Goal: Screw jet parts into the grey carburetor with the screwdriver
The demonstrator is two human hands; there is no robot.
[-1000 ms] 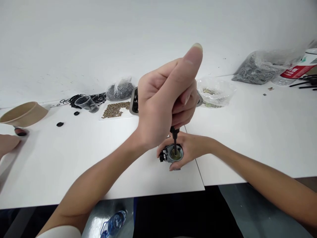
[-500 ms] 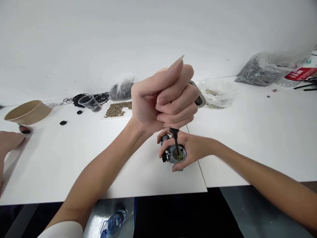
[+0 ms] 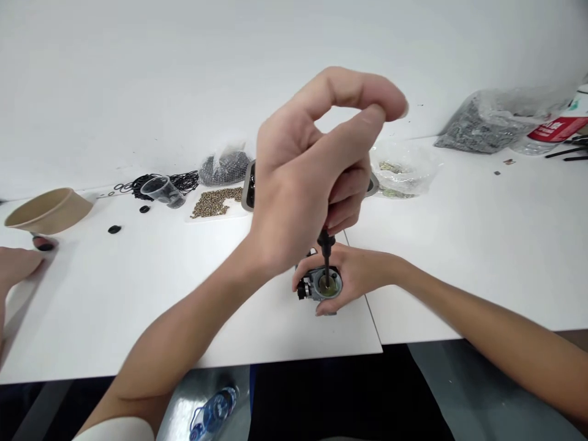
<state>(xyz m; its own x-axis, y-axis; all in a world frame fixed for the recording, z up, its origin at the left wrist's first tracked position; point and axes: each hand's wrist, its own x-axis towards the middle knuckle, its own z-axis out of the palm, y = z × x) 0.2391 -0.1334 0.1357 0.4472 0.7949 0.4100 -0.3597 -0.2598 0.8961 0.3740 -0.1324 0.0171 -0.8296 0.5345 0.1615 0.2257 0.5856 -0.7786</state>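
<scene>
- A blue-printed plastic bottle [image 3: 209, 416] lies below the near edge of the white table [image 3: 459, 245].
- On the table near that edge, the right hand [image 3: 356, 275] wraps around a small grey metal carburetor body [image 3: 319, 286], fingers curled about its sides, pinning it upright on the surface.
- Directly above, the left hand [image 3: 305, 190] is closed around the handle of a black screwdriver [image 3: 326, 257]; the lower fingers grip the hidden handle, while the index finger and thumb arch into a loose ring on top.
- The screwdriver shaft stands nearly vertical, its tip down in the round opening of the carburetor body.
- At the far left edge, another person's hand [image 3: 16, 266] rests on the table, near a brown paper bowl [image 3: 48, 211].
- Farther back lie black O-rings [image 3: 181, 180], a clear plastic cup [image 3: 160, 191] tipped on its side and a scatter of small brass parts [image 3: 214, 202].
- By the wall sit clear bags of small dark metal parts [image 3: 478, 125], one at centre and one at far right.
</scene>
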